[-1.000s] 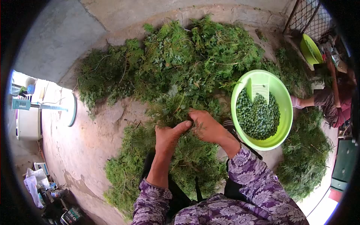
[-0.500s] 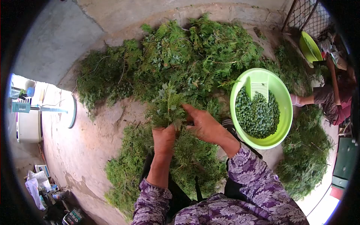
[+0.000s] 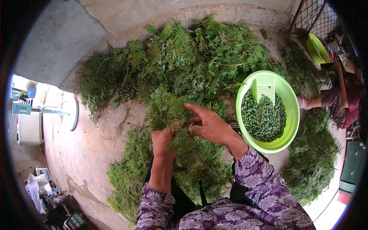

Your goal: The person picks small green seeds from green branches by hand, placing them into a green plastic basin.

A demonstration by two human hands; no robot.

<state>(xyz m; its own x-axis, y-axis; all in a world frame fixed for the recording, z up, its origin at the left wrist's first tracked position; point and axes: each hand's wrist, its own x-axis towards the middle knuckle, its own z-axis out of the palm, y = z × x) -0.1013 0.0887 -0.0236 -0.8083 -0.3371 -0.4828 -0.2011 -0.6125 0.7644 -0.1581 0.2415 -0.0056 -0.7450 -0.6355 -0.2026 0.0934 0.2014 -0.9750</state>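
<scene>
My left hand is closed around the stems of a leafy evergreen sprig, which looks like cypress or arborvitae and carries small pale-green cones. Beside it, at the sprig's right edge, my right hand has its index finger stretched out and apart from the bent others. Its fingertips are partly lost against the foliage, and I see nothing held in it. To the right stands a lime-green basin with a ribbed washboard panel, holding many small round green cones.
A large heap of cut evergreen branches lies ahead, with more foliage around my legs and a pile at right. Another person sits at the far right, near a second green basin. Assorted clutter lies lower left.
My left hand and the sprig have shifted slightly left, and the sprig tilts further left. My right index finger is more stretched out, with the hand a little farther from the left one.
</scene>
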